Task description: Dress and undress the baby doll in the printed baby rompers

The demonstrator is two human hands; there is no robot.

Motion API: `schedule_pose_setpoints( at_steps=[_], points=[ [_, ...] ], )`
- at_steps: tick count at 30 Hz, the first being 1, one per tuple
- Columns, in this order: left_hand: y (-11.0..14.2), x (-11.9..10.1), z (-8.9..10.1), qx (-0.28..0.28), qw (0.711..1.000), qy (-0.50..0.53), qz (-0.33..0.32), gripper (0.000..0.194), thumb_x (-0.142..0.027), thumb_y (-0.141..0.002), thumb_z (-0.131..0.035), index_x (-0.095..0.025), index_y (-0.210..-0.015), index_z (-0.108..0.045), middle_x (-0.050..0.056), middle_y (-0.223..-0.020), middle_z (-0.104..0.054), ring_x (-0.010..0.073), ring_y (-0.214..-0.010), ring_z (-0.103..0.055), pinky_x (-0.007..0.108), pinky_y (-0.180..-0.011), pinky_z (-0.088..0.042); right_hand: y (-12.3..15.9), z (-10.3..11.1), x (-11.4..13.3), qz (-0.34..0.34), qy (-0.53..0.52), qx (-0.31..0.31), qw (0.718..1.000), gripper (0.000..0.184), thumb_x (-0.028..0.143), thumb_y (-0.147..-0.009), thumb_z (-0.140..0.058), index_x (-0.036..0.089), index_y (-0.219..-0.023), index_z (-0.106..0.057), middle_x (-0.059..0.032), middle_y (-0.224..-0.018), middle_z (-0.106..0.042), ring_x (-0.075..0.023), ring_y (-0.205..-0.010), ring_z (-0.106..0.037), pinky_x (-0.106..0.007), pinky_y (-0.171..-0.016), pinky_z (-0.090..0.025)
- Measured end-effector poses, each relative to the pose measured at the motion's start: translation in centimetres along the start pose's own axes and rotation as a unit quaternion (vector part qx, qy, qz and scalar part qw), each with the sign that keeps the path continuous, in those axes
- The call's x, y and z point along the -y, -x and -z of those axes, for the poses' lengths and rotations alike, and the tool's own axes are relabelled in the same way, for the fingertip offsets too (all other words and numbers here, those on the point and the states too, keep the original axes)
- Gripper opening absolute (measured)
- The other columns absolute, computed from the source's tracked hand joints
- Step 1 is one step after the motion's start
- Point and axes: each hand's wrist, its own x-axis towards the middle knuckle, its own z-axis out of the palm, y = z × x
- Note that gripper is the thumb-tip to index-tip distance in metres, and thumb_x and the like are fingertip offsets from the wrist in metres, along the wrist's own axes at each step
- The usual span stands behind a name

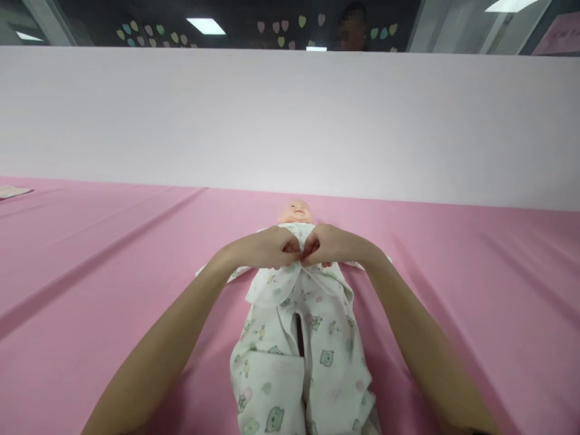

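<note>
the left hand (278, 246) and the right hand (333, 244) meet over the front of a white printed shirt (272, 287), worn by a doll (295, 212) that lies on its back; the fingers (293, 256) of both hands are curled and pressed together at the tips, pinching a bit of the shirt between them; exactly which edge or tie they grip is hidden; the doll's head is just beyond the fingers, and its sleeves stick out past the wrists to either side; nearer than the fingers, the shirt's lower flaps hang apart over white printed trousers (328, 374), with a dark gap between the legs; a pink sheet (113, 284) spreads under and around the doll, with creases on both sides of the fingers; well apart to the left of them lies a pale flat cloth or paper (13, 191); far beyond them stands a white wall (290, 121), with paper hearts (276, 28) on dark glass above it
</note>
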Motion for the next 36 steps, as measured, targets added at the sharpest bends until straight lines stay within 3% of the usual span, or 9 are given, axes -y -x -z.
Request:
schedule_pose_setpoints(
  at_steps=[6,11,17,19,21,24,29,32,36],
  points=[
    [-0.1,-0.5,-0.1,-0.042,0.998,0.003,-0.035,0.027,-0.033,-0.078,-0.039,-0.019,-0.078,-0.062,0.004,-0.074,-0.060,0.0130,-0.059,-0.051,0.023,-0.050,-0.036,1.2,1.6,0.1,-0.011,-0.003,0.015,1.000,0.024,0.040,-0.069,-0.061,0.016,-0.065,-0.062,-0.0005,-0.060,-0.055,-0.0105,-0.056,-0.051,-0.022,-0.053,-0.043],
    [-0.7,-0.3,-0.8,-0.076,0.995,-0.057,-0.042,0.031,-0.029,-0.080,-0.036,-0.025,-0.091,-0.064,0.001,-0.084,-0.064,0.0133,-0.066,-0.053,0.023,-0.054,-0.036,-0.1,0.2,-0.4,-0.066,0.101,-0.074,0.990,0.027,0.031,-0.071,-0.054,0.016,-0.049,-0.047,0.0002,-0.049,-0.051,-0.0091,-0.046,-0.045,-0.022,-0.044,-0.033],
    [-0.7,1.7,0.1,-0.091,0.982,-0.162,0.039,0.030,-0.036,-0.081,-0.038,-0.020,-0.059,-0.050,0.001,-0.059,-0.051,0.0123,-0.047,-0.042,0.026,-0.046,-0.025,-0.2,2.0,-2.4,-0.042,-0.008,0.033,0.999,0.014,0.026,-0.071,-0.055,0.016,-0.061,-0.051,-0.0016,-0.060,-0.058,-0.0120,-0.057,-0.056,-0.023,-0.054,-0.045],
    [-0.1,2.9,1.4,-0.113,0.965,-0.206,0.114,0.030,-0.039,-0.078,-0.043,-0.019,-0.055,-0.045,0.002,-0.057,-0.048,0.0127,-0.046,-0.041,0.027,-0.046,-0.025,0.8,3.7,-4.7,-0.084,-0.022,0.002,0.996,0.015,0.026,-0.075,-0.053,0.016,-0.065,-0.053,-0.0043,-0.067,-0.060,-0.0143,-0.064,-0.059,-0.025,-0.060,-0.047],
    [0.4,3.7,2.5,-0.159,0.936,-0.249,0.193,0.030,-0.040,-0.077,-0.045,-0.019,-0.056,-0.044,0.004,-0.059,-0.050,0.0149,-0.048,-0.044,0.028,-0.048,-0.027,1.9,5.4,-7.4,-0.235,0.085,-0.113,0.962,0.014,0.021,-0.075,-0.052,0.015,-0.063,-0.051,-0.0075,-0.068,-0.060,-0.0178,-0.067,-0.061,-0.030,-0.062,-0.048],
    [0.5,3.4,2.6,-0.199,0.927,-0.236,0.213,0.039,-0.048,-0.082,-0.036,-0.019,-0.057,-0.045,0.006,-0.062,-0.054,0.0178,-0.052,-0.050,0.028,-0.051,-0.030,3.3,7.1,-10.0,-0.423,0.236,-0.217,0.848,0.006,0.016,-0.072,-0.056,0.013,-0.067,-0.054,-0.0121,-0.072,-0.061,-0.0237,-0.071,-0.062,-0.036,-0.064,-0.047],
    [-1.5,1.2,0.0,-0.109,0.970,-0.181,0.116,0.051,-0.065,-0.077,-0.035,-0.019,-0.060,-0.049,0.005,-0.063,-0.058,0.0173,-0.052,-0.052,0.028,-0.051,-0.032,3.2,6.4,-6.7,-0.251,0.116,-0.235,0.932,0.024,0.034,-0.078,-0.055,0.013,-0.090,-0.058,-0.0104,-0.083,-0.064,-0.0162,-0.064,-0.061,-0.026,-0.056,-0.047],
    [-1.3,1.6,0.6,-0.084,0.970,-0.199,0.116,0.043,-0.059,-0.077,-0.041,-0.019,-0.063,-0.050,0.005,-0.070,-0.061,0.0188,-0.058,-0.056,0.028,-0.053,-0.034,1.8,4.2,-3.2,-0.125,0.116,-0.145,0.975,0.028,0.041,-0.077,-0.055,0.017,-0.092,-0.060,-0.0071,-0.091,-0.064,-0.0143,-0.071,-0.060,-0.023,-0.056,-0.045],
    [1.6,4.1,4.2,-0.178,0.879,-0.320,0.307,0.023,-0.036,-0.080,-0.047,-0.017,-0.082,-0.059,0.013,-0.088,-0.064,0.0289,-0.078,-0.061,0.033,-0.062,-0.040,-0.1,1.3,-1.4,-0.048,0.185,-0.031,0.981,0.041,0.048,-0.066,-0.065,0.020,-0.095,-0.058,-0.0026,-0.087,-0.061,-0.0145,-0.071,-0.056,-0.022,-0.052,-0.039]
  ],
)
